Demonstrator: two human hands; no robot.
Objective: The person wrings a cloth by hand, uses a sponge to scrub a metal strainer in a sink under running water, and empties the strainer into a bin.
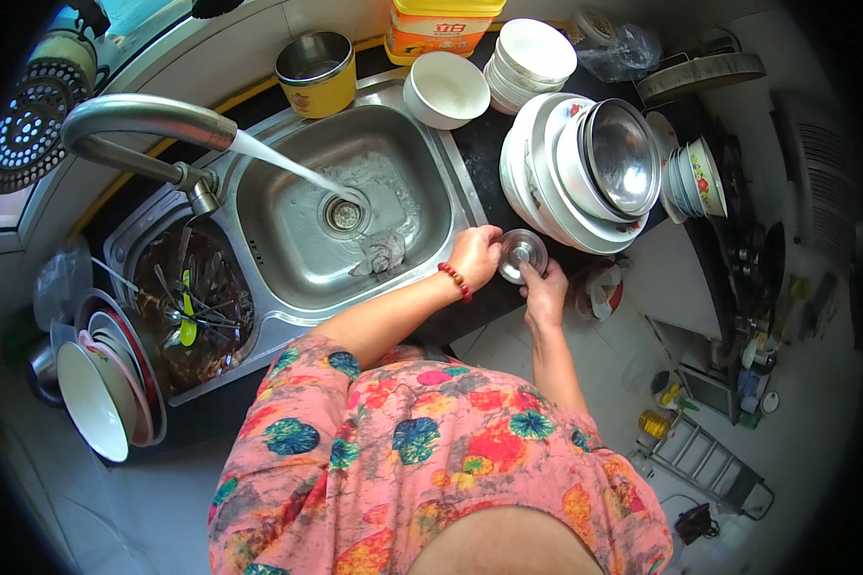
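My left hand (477, 254), with a red bead bracelet at its wrist, is at the left rim of a small clear glass bowl (523, 255). My right hand (544, 289) grips the near side of that bowl, its thumb over the rim. The bowl is over the dark counter edge, right of the stainless steel sink (280, 244). Water runs from the curved faucet (151, 118) onto the drain (345, 214). A wet cloth (382, 253) lies on the sink bottom. Whether my left fingers pinch the glass is hard to see.
Stacked plates and metal bowls (622, 158) stand just beyond the glass bowl. White bowls (446, 90), a yellow pot (318, 75) and a detergent container (442, 29) line the back. Cutlery (188, 309) fills the murky left basin. Large basins (93, 402) lean at far left.
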